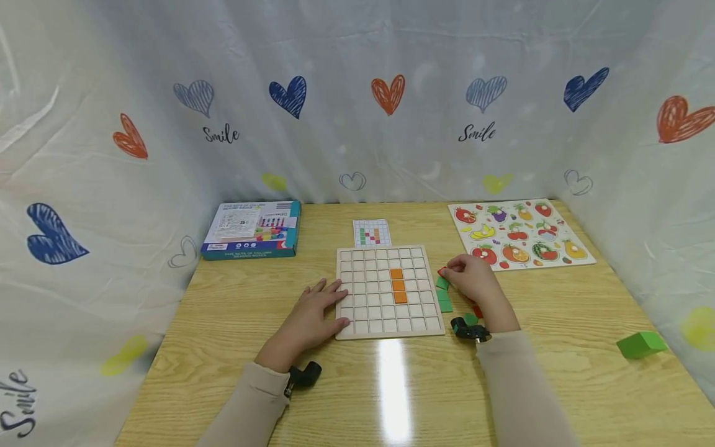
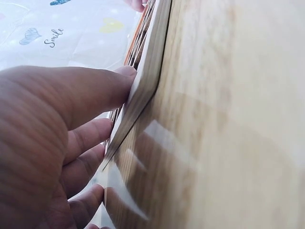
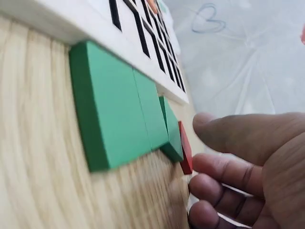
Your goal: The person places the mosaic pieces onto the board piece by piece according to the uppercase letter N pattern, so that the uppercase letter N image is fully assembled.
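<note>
A wooden grid board [image 1: 375, 326] lies on the table, with three orange square tiles [image 1: 399, 285] in one column of its cells. My left hand [image 1: 309, 320] rests at the board's left edge, thumb and fingertips touching the rim, fingers spread. Along the right edge lie several green tiles [image 3: 116, 107], with a red tile [image 3: 186, 149] at the far end. Beside that red tile is my right hand [image 1: 475, 282]; its thumb and forefinger are apart in the right wrist view, their tips close to the tile. Another red tile [image 1: 477, 311] and a green piece [image 1: 471, 319] lie near the right wrist.
Behind the board lies a small printed grid card [image 1: 371, 233] with coloured squares. A boxed set [image 1: 251, 230] is at the back left, and a fruit puzzle board [image 1: 522, 234] at the back right. A green block [image 1: 641, 344] stands near the right edge.
</note>
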### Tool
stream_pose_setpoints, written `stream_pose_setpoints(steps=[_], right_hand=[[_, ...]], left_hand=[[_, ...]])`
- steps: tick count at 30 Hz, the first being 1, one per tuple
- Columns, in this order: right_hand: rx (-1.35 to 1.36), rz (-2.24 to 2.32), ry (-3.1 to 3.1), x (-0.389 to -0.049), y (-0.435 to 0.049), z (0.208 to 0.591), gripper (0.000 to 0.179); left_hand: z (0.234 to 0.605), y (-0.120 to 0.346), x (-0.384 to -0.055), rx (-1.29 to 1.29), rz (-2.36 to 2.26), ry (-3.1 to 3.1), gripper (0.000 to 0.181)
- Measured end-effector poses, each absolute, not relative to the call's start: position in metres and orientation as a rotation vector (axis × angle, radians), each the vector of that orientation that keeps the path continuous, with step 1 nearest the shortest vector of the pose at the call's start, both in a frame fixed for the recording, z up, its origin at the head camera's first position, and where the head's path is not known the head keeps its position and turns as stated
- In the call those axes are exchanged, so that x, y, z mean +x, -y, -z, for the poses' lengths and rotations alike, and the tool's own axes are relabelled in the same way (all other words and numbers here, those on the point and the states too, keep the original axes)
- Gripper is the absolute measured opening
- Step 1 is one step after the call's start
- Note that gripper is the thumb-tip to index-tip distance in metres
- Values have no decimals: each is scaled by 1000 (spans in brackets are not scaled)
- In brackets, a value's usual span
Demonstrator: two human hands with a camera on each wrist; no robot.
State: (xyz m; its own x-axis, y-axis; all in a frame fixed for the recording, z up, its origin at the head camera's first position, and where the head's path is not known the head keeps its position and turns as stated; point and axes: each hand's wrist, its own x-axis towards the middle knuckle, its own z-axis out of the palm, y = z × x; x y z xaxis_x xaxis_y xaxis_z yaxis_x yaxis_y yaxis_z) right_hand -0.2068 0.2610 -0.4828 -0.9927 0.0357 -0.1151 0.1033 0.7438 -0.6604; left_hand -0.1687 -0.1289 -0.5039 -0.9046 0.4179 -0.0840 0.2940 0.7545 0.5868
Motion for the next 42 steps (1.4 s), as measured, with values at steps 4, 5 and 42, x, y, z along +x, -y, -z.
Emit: stream_pose_setpoints(steps=[4,5,42], right_hand=[[179,1043,-2873,-209,-255,484,33],[195,1037,-2876,-209,-255,484,32],[-7,1568,-2529,-188,-235,465,19]], left_hand=[[503,129,-168,564,-873,-2738,64],[503,129,-168,563,-876,-2737,64],[503,129,-168,573,-868,-2745,65]])
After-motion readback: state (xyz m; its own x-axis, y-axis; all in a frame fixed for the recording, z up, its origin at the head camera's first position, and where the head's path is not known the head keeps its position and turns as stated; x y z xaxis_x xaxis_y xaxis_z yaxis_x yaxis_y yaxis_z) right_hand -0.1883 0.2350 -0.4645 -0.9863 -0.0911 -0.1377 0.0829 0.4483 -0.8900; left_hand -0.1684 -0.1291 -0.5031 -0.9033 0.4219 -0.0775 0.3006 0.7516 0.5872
